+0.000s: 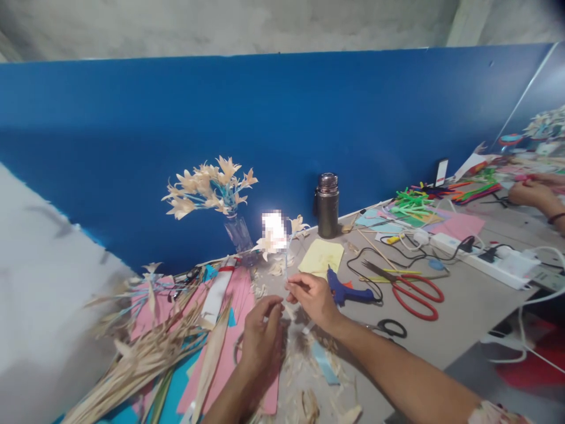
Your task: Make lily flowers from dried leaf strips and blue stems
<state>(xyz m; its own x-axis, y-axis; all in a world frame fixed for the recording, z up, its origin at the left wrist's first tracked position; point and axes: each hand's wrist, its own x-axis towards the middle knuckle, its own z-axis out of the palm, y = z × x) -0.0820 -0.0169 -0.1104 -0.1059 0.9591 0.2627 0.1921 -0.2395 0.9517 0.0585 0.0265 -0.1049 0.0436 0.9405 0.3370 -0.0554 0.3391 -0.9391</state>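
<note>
My right hand point(312, 296) is pinched on a thin stem that carries a pale straw flower point(272, 235) above it. My left hand point(261, 337) hovers just below and to the left, fingers curled toward the stem's lower end; what it holds is too small to name. Both hands are over a grey table point(463, 306) strewn with straw scraps. A blue glue gun point(346, 291) lies right beside my right hand. Pink paper sheets point(233, 330) lie under my left hand.
A clear vase of straw flowers point(212, 188) stands at the back by the blue wall. A dark flask point(327, 205), yellow paper point(321, 257), red scissors point(415, 290), black scissors point(391, 327) and a power strip point(481, 257) lie to the right. Another person's hand point(532, 191) works at far right. Dried leaves point(145, 353) pile left.
</note>
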